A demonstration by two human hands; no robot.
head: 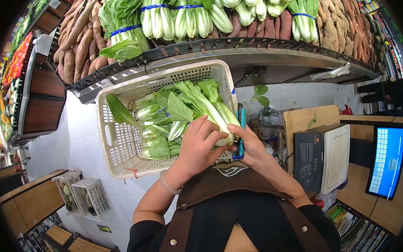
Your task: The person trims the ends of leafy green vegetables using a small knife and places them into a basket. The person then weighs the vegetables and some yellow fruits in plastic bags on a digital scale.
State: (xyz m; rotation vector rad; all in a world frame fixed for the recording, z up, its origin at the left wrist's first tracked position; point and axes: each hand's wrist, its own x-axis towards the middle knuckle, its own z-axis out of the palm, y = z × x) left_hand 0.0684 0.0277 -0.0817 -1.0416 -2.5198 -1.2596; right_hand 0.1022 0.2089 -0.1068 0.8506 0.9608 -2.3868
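Observation:
My left hand (201, 143) grips a bok choy (216, 116) near its white root end, over the right side of a white plastic crate (105, 159). At the root end, my right hand (254, 143) holds a teal tool (242, 123) with its blade area hidden; its thumb touches the stalks. More bok choy (148, 132) lies in the crate, and a loose leaf (119, 108) leans at its left wall. Blue tape shows among the greens.
Bundled bok choy (157, 21) with blue bands and sweet potatoes (83, 53) fill the display shelf ahead. A black box (305, 157) and cardboard stand at right, beside a screen (385, 163). Smaller white crates (95, 198) sit on the floor at left. A person (386, 92) is far right.

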